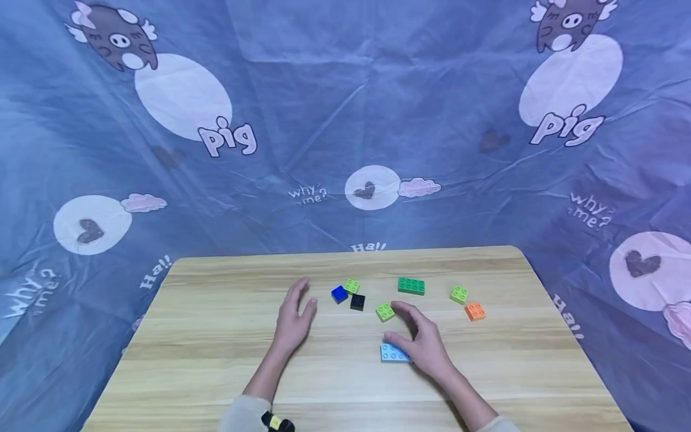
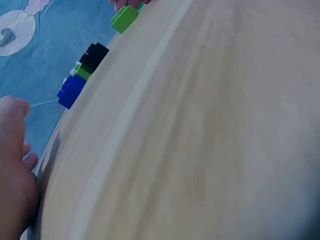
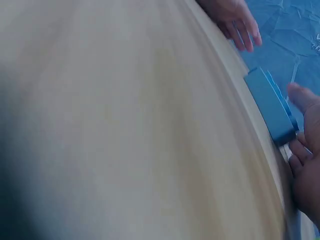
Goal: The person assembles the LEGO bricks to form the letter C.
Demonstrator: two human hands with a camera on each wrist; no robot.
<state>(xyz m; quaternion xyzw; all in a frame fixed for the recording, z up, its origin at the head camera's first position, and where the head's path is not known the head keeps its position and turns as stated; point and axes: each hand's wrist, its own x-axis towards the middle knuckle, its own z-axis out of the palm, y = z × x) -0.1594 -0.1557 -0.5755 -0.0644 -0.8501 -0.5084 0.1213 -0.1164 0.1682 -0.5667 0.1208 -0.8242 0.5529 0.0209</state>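
My left hand (image 1: pixel 293 321) rests at the left of the table with its fingers loosely extended and nothing in it. A blue brick (image 1: pixel 339 294) is the nearest thing to it, with a lime brick (image 1: pixel 352 285) and a black brick (image 1: pixel 357 302) close by. My right hand (image 1: pixel 423 342) is spread over the table, thumb apart from the fingers. Its fingertips are beside another lime brick (image 1: pixel 385 312); whether they touch it I cannot tell. Under its thumb lies a light blue brick (image 3: pixel 271 106), partly hidden by the hand in the head view.
Farther back lies a long green brick (image 1: pixel 411 286). To the right are a third lime brick (image 1: pixel 459 294) and an orange brick (image 1: pixel 475 311). The wooden table (image 1: pixel 205 336) ends at a patterned blue cloth (image 1: pixel 302 120) behind and at both sides.
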